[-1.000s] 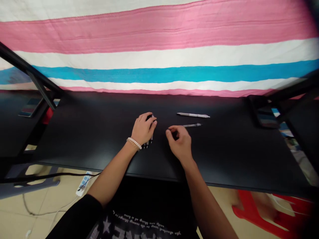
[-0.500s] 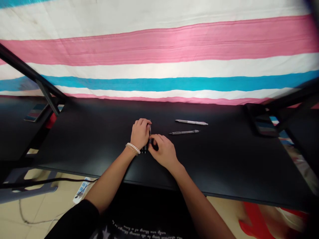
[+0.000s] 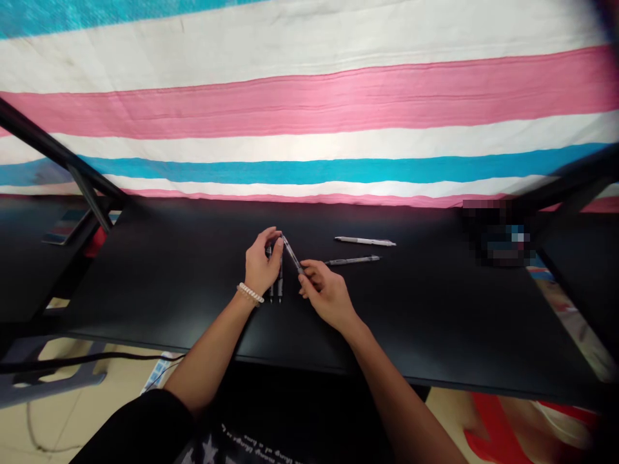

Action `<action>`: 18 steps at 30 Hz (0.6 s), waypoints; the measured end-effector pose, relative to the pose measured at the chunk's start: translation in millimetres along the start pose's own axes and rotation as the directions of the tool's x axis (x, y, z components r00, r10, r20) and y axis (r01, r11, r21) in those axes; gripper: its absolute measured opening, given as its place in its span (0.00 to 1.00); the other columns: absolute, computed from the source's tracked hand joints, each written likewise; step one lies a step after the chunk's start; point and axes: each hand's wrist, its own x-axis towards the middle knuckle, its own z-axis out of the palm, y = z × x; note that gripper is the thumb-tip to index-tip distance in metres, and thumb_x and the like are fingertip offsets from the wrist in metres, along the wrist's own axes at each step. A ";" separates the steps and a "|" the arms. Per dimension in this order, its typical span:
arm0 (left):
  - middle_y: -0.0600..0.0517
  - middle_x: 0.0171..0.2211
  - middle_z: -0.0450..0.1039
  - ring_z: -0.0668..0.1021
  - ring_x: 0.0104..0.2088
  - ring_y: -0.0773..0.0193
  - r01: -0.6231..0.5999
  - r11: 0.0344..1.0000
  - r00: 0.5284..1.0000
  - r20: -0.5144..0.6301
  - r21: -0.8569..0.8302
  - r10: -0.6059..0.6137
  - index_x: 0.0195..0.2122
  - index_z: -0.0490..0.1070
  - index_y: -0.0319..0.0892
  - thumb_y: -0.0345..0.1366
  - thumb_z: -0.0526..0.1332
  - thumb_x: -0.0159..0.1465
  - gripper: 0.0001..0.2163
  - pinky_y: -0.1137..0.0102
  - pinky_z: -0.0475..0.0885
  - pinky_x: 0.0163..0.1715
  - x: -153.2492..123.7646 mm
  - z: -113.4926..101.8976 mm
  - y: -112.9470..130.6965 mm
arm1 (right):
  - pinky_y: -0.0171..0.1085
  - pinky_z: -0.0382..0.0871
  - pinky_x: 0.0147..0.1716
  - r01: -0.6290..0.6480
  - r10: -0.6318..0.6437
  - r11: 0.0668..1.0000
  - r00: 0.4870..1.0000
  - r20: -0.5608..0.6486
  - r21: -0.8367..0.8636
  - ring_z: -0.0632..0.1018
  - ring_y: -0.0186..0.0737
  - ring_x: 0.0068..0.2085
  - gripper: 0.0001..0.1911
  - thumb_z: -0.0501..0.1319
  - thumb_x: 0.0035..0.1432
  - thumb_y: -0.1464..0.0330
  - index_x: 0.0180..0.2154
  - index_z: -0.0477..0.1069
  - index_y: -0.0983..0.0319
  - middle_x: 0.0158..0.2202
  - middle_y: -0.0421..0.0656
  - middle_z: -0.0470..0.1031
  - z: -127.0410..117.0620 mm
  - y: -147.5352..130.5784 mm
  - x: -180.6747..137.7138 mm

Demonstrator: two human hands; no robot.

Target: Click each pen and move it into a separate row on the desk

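My left hand [image 3: 260,267], with a bead bracelet on the wrist, is curled around a small bundle of dark pens [image 3: 276,283] whose tips stick out below the palm toward me. My right hand [image 3: 325,291] pinches the lower end of one grey pen [image 3: 291,254], which slants up and left so that its top touches the left hand's fingertips. Both hands rest over the middle of a black table [image 3: 193,270]. To the right lie two loose pens, a dark one [image 3: 353,260] and a white one [image 3: 365,241] behind it.
A pink, white and blue striped cloth [image 3: 309,116] hangs behind the table. Black frame bars [image 3: 58,154] slant at both sides. A blurred dark object [image 3: 498,241] sits at the right rear. On the floor are a power strip [image 3: 153,374] and a red stool [image 3: 522,425].
My right hand drew back from the loose dark pen, came to the left hand, and now holds one pen angled out from the bundle. The view has tilted slightly upward.
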 end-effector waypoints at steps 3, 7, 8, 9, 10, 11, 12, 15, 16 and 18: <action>0.44 0.43 0.80 0.82 0.39 0.61 0.201 0.879 0.980 0.090 -0.432 -0.180 0.51 0.73 0.40 0.46 0.65 0.64 0.19 0.64 0.77 0.42 3.1 -2.4 3.9 | 0.31 0.67 0.17 -0.065 0.049 0.977 0.995 0.083 0.205 0.72 0.30 0.21 0.17 0.62 0.61 0.60 0.49 0.71 0.61 0.30 0.38 0.72 -3.2 -6.3 1.4; 0.50 0.37 0.78 0.82 0.37 0.65 0.337 0.637 0.940 0.211 -0.693 -0.269 0.46 0.76 0.40 0.45 0.70 0.60 0.18 0.68 0.78 0.42 3.4 -4.0 11.3 | 0.29 0.60 0.15 -0.081 0.040 0.950 0.989 0.139 0.301 0.69 0.27 0.19 0.17 0.63 0.59 0.57 0.45 0.74 0.62 0.27 0.37 0.71 -3.5 -14.0 9.2; 0.50 0.37 0.78 0.82 0.38 0.65 0.352 0.599 0.934 0.222 -0.720 -0.282 0.45 0.77 0.40 0.45 0.70 0.59 0.17 0.68 0.78 0.44 2.9 -4.5 13.0 | 0.29 0.59 0.14 -0.089 0.045 0.944 0.989 0.144 0.316 0.68 0.27 0.18 0.18 0.63 0.59 0.56 0.45 0.74 0.62 0.26 0.37 0.71 -3.2 -14.4 11.5; 0.50 0.38 0.78 0.82 0.39 0.64 0.367 0.572 0.927 0.237 -0.734 -0.292 0.45 0.77 0.40 0.45 0.70 0.59 0.17 0.66 0.78 0.45 2.4 -5.0 14.4 | 0.29 0.57 0.13 -0.096 0.049 0.941 0.987 0.152 0.325 0.67 0.27 0.18 0.18 0.63 0.60 0.55 0.44 0.74 0.62 0.26 0.36 0.71 -2.7 -14.1 13.7; 0.49 0.38 0.79 0.83 0.40 0.63 0.380 0.556 0.921 0.249 -0.739 -0.298 0.44 0.76 0.40 0.46 0.70 0.59 0.17 0.65 0.78 0.46 2.0 -5.6 15.6 | 0.29 0.56 0.13 -0.099 0.048 0.940 0.986 0.160 0.327 0.66 0.26 0.17 0.18 0.62 0.60 0.55 0.43 0.74 0.62 0.25 0.36 0.70 -2.1 -13.1 15.7; 0.49 0.39 0.79 0.83 0.40 0.62 0.387 0.549 0.918 0.257 -0.740 -0.301 0.44 0.76 0.41 0.46 0.70 0.60 0.17 0.63 0.79 0.45 1.6 -6.3 16.5 | 0.29 0.55 0.13 -0.094 0.043 0.942 0.986 0.164 0.321 0.66 0.26 0.16 0.18 0.62 0.60 0.54 0.41 0.75 0.62 0.24 0.36 0.70 -1.4 -11.7 17.3; 0.49 0.39 0.79 0.83 0.40 0.61 0.392 0.549 0.916 0.262 -0.738 -0.303 0.44 0.75 0.41 0.46 0.70 0.59 0.17 0.62 0.79 0.44 1.5 -7.0 17.2 | 0.29 0.55 0.13 -0.083 0.034 0.947 0.987 0.160 0.312 0.65 0.26 0.16 0.18 0.61 0.61 0.53 0.39 0.76 0.61 0.23 0.35 0.69 -0.3 -9.9 18.5; 0.49 0.38 0.79 0.83 0.39 0.60 0.394 0.562 0.916 0.257 -0.727 -0.310 0.43 0.74 0.41 0.44 0.72 0.57 0.17 0.62 0.80 0.42 2.1 -7.4 18.0 | 0.31 0.57 0.15 -0.034 0.011 0.960 0.997 0.082 0.279 0.63 0.27 0.16 0.17 0.62 0.61 0.54 0.35 0.78 0.61 0.20 0.35 0.67 5.1 -3.6 19.5; 0.49 0.36 0.79 0.83 0.38 0.60 0.384 0.567 0.919 0.241 -0.729 -0.313 0.42 0.74 0.41 0.43 0.73 0.56 0.17 0.63 0.80 0.42 2.4 -6.6 18.0 | 0.31 0.59 0.15 -0.017 0.008 0.964 0.999 0.033 0.266 0.63 0.27 0.16 0.17 0.62 0.61 0.54 0.36 0.79 0.60 0.20 0.35 0.67 7.6 -1.7 19.0; 0.51 0.33 0.79 0.83 0.36 0.63 0.355 0.568 0.925 0.194 -0.743 -0.326 0.41 0.75 0.40 0.42 0.74 0.54 0.17 0.65 0.80 0.40 2.5 -3.4 17.6 | 0.33 0.63 0.17 0.028 -0.011 0.977 0.997 -0.081 0.209 0.67 0.30 0.17 0.15 0.62 0.61 0.56 0.38 0.81 0.59 0.21 0.36 0.70 12.4 1.1 17.3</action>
